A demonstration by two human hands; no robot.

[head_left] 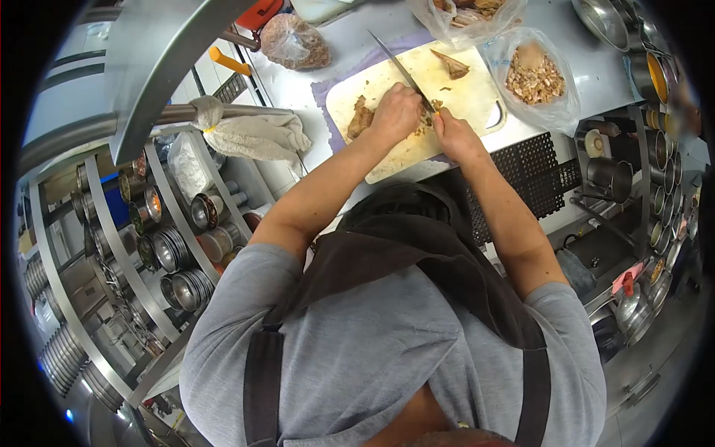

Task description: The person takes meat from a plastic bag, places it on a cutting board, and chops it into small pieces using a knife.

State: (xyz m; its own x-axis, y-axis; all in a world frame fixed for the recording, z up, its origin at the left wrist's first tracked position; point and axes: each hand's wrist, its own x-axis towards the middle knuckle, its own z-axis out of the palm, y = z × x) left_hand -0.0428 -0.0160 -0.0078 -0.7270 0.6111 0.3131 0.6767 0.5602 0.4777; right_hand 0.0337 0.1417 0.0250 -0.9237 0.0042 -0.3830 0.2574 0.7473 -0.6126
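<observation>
My right hand is closed around the yellowish handle of a long kitchen knife, whose blade points up and to the left across a cream cutting board. Close beside the blade, my left hand presses on the board with curled fingers; whatever lies under them is hidden. A brown chunk of what looks like cooked meat sits just left of that hand. Small chopped bits lie between the two hands. Toward the board's far edge rests another brown wedge-shaped piece.
Right of the board, an open clear bag holds diced pieces; another bag with larger pieces is behind. A tied bag of brown food stands back left. A towel hangs on a rail at left, above shelves with metal bowls.
</observation>
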